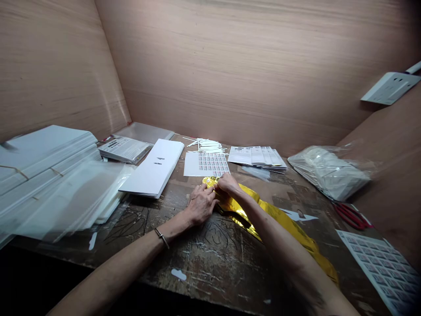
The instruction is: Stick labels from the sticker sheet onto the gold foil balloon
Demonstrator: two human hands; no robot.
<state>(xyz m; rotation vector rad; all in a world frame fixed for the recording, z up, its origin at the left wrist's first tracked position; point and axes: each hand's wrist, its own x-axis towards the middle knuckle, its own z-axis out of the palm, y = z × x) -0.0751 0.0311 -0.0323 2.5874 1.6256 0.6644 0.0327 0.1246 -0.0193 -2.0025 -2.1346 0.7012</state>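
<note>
Across the table [204, 263], gold foil [284, 224] runs toward the near right. At its far end, your left hand [201, 204] lies loosely open; your right hand [227, 183] curls closed, its pinch impossible to tell.

With the left hand [200, 204] and right hand [228, 184] at the clock's centre, bare tabletop [207, 263] opens at 6, between the forearms [134, 254], crossed only by a flat white tab [178, 274]. At 4 the gold foil [296, 232] and the right forearm above it block a low pass. The raised white stack [153, 170] bars 10; plastic sleeves [79, 197] crowd 9. At 12 a label sheet [192, 164] lies flat, then paper strips [208, 145] and the back wall [230, 79]. Printed cards [240, 155] occupy 2. A lane runs at 3 toward the bagged bundle [332, 171] and red-handled scissors [350, 216]; clearance beneath the right forearm is hard to judge.
</note>
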